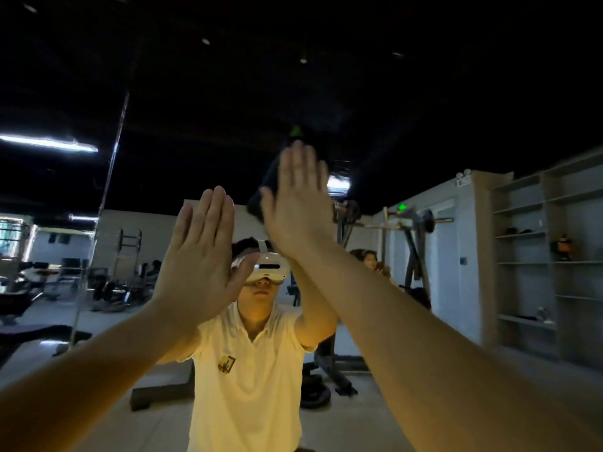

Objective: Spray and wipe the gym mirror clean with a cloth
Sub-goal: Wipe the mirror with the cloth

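Pressing flat, the right hand (298,207) pins a dark cloth (272,172) high on the mirror (408,119), fingers straight and together; the left hand (202,256) is raised just beside it and lower, fingers likewise straight and close, holding nothing, though whether it touches the glass I cannot tell; wiping well here probably means even palm pressure, overlapping strokes, and keeping that bare hand off the glass to avoid prints; no spray bottle shows; reflected far right, open shelves (528,236) carry a few small dark items, one orange-tinged.
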Demonstrator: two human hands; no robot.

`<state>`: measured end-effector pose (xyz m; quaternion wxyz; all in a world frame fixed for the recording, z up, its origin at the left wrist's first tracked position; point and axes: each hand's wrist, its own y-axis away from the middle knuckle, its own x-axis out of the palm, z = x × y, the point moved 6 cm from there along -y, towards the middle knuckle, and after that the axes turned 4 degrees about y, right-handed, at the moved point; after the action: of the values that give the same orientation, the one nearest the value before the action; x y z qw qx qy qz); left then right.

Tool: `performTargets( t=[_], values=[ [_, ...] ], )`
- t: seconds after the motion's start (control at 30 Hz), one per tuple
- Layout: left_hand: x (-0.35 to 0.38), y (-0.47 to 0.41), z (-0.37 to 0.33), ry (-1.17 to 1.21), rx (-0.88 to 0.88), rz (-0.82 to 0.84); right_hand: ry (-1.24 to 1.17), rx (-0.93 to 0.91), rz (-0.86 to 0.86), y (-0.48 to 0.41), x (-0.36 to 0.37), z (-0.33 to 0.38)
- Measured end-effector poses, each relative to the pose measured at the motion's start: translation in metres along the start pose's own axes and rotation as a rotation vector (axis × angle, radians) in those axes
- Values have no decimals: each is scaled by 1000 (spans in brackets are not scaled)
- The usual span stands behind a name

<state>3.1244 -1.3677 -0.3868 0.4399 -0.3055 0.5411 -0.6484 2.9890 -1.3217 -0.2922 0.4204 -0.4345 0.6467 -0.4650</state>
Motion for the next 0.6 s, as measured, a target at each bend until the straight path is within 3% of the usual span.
performTargets(
  t=[0.1,0.2,0.5,0.6],
  values=[
    [-1,-1,2,-34,-5,18,18,-242,15,16,4,8],
    [-4,-1,-2,-47,-31,7,50,-300,6,32,7,-33],
    [7,-13,-101,44,17,-15,80,159,52,64,11,-231],
    [18,-14,-118,25,-4,21,39,411,19,93,11,-294]
  ],
)
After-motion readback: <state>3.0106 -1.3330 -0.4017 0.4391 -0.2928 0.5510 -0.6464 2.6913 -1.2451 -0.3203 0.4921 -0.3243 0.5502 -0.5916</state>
